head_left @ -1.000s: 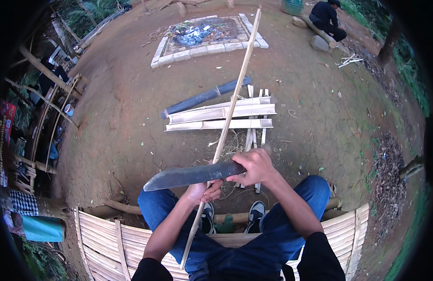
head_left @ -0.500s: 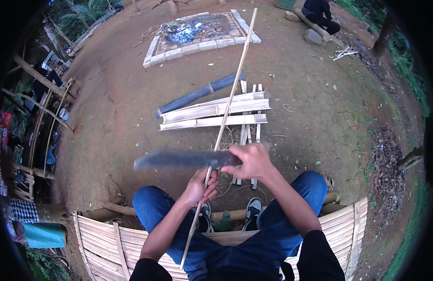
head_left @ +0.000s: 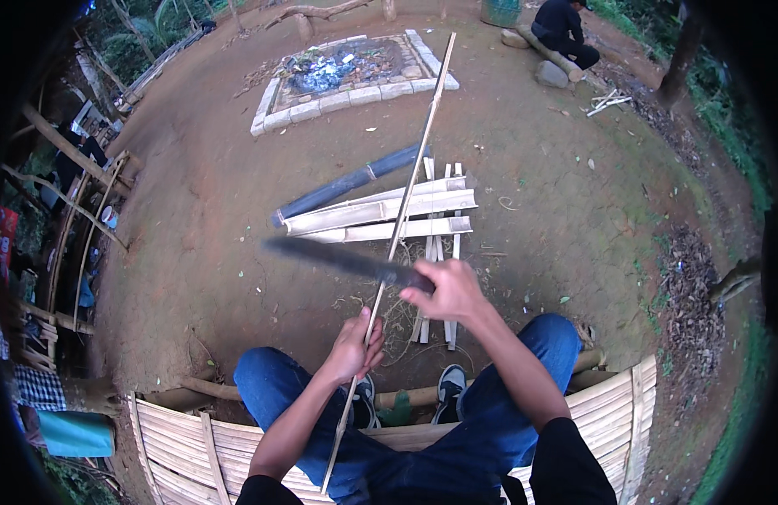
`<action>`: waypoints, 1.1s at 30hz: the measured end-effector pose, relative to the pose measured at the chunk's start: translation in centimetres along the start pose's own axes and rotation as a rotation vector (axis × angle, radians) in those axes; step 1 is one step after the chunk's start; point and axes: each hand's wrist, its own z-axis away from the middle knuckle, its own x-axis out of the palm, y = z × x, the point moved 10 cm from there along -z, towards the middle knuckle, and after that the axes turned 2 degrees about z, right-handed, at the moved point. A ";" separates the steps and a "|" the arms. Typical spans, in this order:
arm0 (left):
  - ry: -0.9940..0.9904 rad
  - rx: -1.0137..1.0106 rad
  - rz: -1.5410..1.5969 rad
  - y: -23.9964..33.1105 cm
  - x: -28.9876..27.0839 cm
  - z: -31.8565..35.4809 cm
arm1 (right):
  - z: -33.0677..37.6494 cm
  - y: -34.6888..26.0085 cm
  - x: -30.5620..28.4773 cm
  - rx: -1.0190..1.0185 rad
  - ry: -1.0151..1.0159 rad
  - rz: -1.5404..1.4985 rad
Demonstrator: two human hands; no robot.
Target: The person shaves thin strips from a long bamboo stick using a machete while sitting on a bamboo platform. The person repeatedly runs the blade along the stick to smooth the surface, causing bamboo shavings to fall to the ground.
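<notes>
My left hand [head_left: 352, 348] is wrapped round a long thin bamboo strip [head_left: 415, 172], which slants from my lap up toward the fire pit. In my right hand [head_left: 449, 289] is the handle of a machete [head_left: 330, 257]. Its dark, motion-blurred blade points left and crosses the strip a little above my left hand. Whether blade and strip touch I cannot tell. Beyond them on the ground lie split bamboo halves [head_left: 389, 207], resting partly on several narrow bamboo slats [head_left: 456, 244]. A dark uncut bamboo pole [head_left: 347, 183] lies just behind the halves.
I sit on a bamboo-slat bench [head_left: 183, 450]. A stone-edged fire pit [head_left: 338, 103] with ash lies ahead. At the far right a person [head_left: 562, 34] sits on a log [head_left: 551, 55] beside a rock [head_left: 551, 75]. Bamboo rails [head_left: 77, 160] run along the left, near a teal cloth [head_left: 76, 433].
The machete blade has swung from nearly level to tilted, its tip now higher and farther out. The left hand still grips the strip. The whole view has shifted slightly.
</notes>
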 end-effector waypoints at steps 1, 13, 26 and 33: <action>0.017 -0.010 -0.005 -0.2 -0.2 -0.1 | 0.2 -1.6 0.5 -0.110 -0.008 0.033; -0.026 0.037 -0.050 0.1 -0.3 0.3 | -0.7 5.6 -3.1 0.332 0.127 -0.004; 0.043 0.037 -0.200 -0.2 -1.2 0.2 | -1.0 1.9 -0.6 0.041 -0.088 0.150; 0.034 0.034 -0.087 0.1 -1.2 0.0 | -1.1 1.0 -1.0 0.091 -0.073 0.159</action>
